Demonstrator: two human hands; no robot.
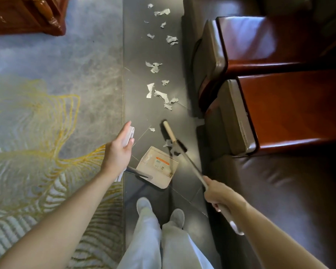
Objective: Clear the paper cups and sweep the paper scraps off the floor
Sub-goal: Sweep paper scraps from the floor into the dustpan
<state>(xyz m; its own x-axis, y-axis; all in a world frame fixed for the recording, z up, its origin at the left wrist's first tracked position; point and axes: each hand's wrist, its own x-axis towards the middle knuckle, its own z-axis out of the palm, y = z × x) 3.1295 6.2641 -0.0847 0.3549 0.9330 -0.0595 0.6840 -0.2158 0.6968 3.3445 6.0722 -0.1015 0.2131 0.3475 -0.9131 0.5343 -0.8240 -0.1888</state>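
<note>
Several torn white paper scraps [159, 95] lie along the dark tiled floor strip [136, 55], stretching away from me. A beige dustpan [157, 167] rests on the floor in front of my feet, mouth facing the scraps. My left hand [117, 152] grips its upright white handle [131, 132]. My right hand [219, 193] holds the long broom handle [192, 166]. The broom head [173, 135] sits on the floor at the dustpan's far edge, with one scrap [167, 143] against it and another small scrap [152, 129] just left. No paper cups are in view.
A grey rug with gold line pattern [52, 113] covers the floor on the left. Dark leather seats with red-brown wooden armrests [279, 105] line the right side. A wooden furniture piece [27, 14] stands at the top left. My legs and slippers [159, 212] are below the dustpan.
</note>
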